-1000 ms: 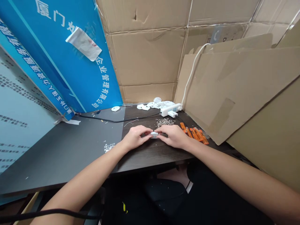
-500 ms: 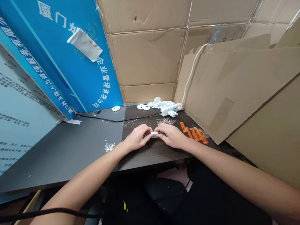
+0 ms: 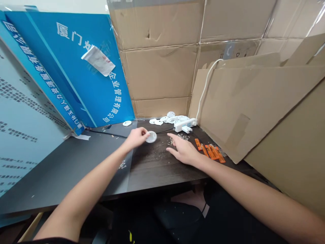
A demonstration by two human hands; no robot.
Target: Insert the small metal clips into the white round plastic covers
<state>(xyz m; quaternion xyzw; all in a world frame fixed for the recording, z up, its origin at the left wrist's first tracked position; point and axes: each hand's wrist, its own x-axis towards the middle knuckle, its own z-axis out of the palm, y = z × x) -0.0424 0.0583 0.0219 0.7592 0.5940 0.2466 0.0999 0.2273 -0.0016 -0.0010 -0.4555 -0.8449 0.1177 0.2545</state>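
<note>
My left hand pinches a round white disc by its left edge and holds it above the dark tabletop. The disc's face is turned up toward me; its markings are too blurred to read. To the right, my right hand has its thumb and forefinger spread, with nothing visible between them. Just behind that hand lies a pile of small metallic pieces, partly hidden by the fingers. A smaller cluster of shiny clear pieces lies beside my left forearm.
Several white discs and pieces lie along the back, near a white power strip. Orange plastic strips are to the right. Another white disc sits by the blue board. Cardboard panels stand behind.
My hands have moved apart from the white piece they both held. My left hand has carried a white disc left and away from me; my right hand has opened. The view has tilted up slightly.
</note>
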